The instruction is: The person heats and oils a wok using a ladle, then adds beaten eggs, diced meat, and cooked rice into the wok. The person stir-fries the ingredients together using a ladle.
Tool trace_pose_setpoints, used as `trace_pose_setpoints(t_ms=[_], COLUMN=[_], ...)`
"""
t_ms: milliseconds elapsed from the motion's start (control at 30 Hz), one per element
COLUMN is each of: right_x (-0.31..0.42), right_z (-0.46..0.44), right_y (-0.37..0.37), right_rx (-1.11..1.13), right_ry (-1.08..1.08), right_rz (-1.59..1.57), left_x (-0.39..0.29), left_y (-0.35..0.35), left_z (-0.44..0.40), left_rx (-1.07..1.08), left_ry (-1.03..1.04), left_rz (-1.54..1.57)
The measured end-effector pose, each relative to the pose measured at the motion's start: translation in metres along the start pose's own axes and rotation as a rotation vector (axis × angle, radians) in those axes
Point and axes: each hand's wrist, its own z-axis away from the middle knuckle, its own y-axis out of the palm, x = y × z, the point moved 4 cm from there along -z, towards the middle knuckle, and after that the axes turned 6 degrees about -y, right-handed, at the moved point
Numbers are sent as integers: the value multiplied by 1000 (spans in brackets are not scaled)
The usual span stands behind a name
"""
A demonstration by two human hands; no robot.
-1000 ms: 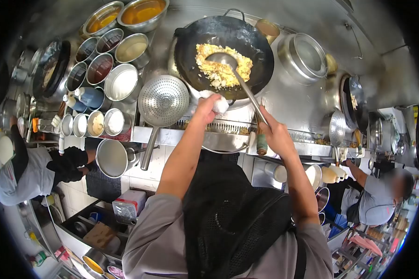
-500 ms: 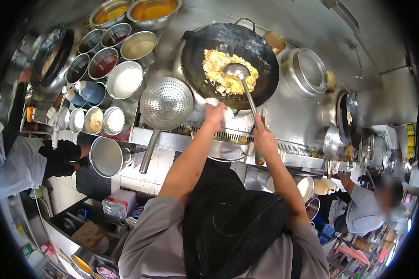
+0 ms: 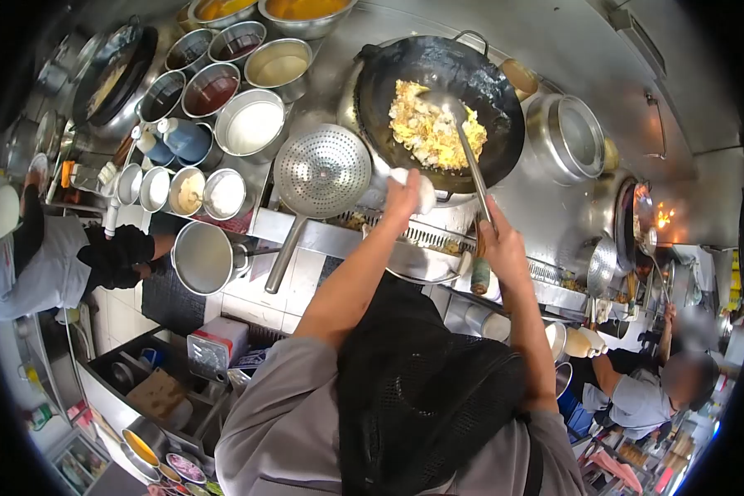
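Note:
A black wok [image 3: 388,83] sits on the stove, holding a yellow and white mix of egg and rice [image 3: 422,128]. My left hand [image 3: 403,197] is closed on a white cloth [image 3: 425,195] at the wok's near edge. In my right hand [image 3: 504,244] is the long handle of a metal ladle [image 3: 471,157], whose bowl rests in the food. A round perforated strainer [image 3: 322,172] lies left of the wok, its handle pointing toward me.
Metal bowls of sauces and white powder [image 3: 252,122] stand at the left. Stacked steel pots [image 3: 577,136] are right of the wok. Flames [image 3: 664,217] rise by another wok at the far right, near a co-worker [image 3: 636,401]. Another person [image 3: 37,269] is at the left.
The view has shifted, so the wok appears farther right. The ladle bowl has moved within the food, which is more spread out. Flames now show at the right-hand wok.

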Motion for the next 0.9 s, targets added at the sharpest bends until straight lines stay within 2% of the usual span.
trace_pose_setpoints(t_ms=[33,67,167,200,233,300,333,367,433,467,500,567,600,633,700,767,800,900], right_x=[6,-4,-35,-37,-33,-13,0,4,-6,-28,-41,-41,-32,-24,-1,2,-15,-42], right_z=[-2,-2,-18,-25,-34,-30,-28,-24,-17,-14,-12,-28,-36,-30,-19,1,-1,-20], right_y=[-3,11,37,26,6,-11,-17,-13,5,22,29,9,-9,-20,-19,-5,12,6], right_rx=[-54,-104,91,85,68,64,-10,-77,-138,-44,49,49,52,61,-16,19,14,108], right_ry=[51,25,-2,0,-115,-216,-144,-84,-30,-4,20,-23,-77,-111,-206,209,103,-22], right_rz=[41,142,271,268,165,49,65,121,173,226,281,257,150,39,59,153,255,219], left_x=[-7,-10,0,-3,-11,-16,-17,-13,-1,6,17,18,18,21,14,10,10,10], left_y=[-13,-30,-103,-127,-146,-178,-184,-188,-195,-195,-197,-195,-196,-196,-196,-194,-195,-200], left_z=[9,16,38,53,69,92,96,95,89,83,79,71,69,73,72,79,83,91], left_rx=[-111,-29,181,221,254,292,338,335,204,141,135,13,-13,-3,-61,-66,-71,-70], left_ry=[52,30,43,50,56,48,55,52,237,408,412,622,594,578,589,594,586,610], left_rz=[-91,-54,76,24,-23,-130,-229,-227,-487,-574,-569,-779,-659,-665,-610,-598,-619,-627])
